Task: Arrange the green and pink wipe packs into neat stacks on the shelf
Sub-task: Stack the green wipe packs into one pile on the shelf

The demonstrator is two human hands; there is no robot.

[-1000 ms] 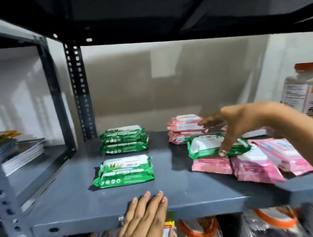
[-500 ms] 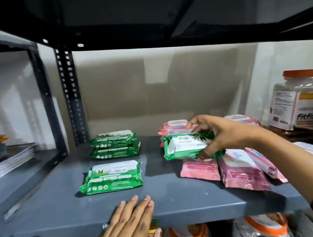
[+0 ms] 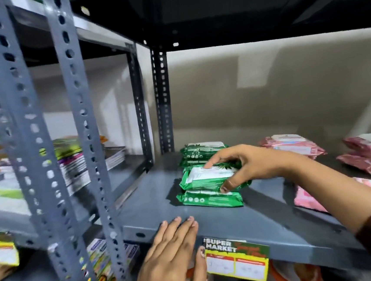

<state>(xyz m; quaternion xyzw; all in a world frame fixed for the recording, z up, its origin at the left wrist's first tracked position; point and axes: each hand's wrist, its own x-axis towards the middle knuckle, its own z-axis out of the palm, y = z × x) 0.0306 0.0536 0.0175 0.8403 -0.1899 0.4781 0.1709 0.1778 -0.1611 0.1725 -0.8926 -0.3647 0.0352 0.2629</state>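
Head view: right hand (image 3: 248, 166) pinches a green soft plastic wipe pack (image 3: 208, 176), fingers on top, thumb at front edge, held directly over the front green pack (image 3: 210, 198) on the grey metal shelf (image 3: 267, 227). Long axes both run left-right, roughly parallel; needs only a short drop. Left hand (image 3: 171, 257) lies flat & open on shelf lip, holding nothing. Pink packs (image 3: 293, 144) sit well apart to the right.

This is a shop. A price tag (image 3: 237, 261) printed "SUPER MARKET" hangs on the front lip of a grey steel shelf (image 3: 244, 223) held by slotted uprights (image 3: 78, 132). Stock sits in repeated packs: green wipes (image 3: 208, 198), pink wipes (image 3: 291, 145), printed booklets (image 3: 76, 164) in the next bay and more packaged goods (image 3: 101, 264) on the shelf below.
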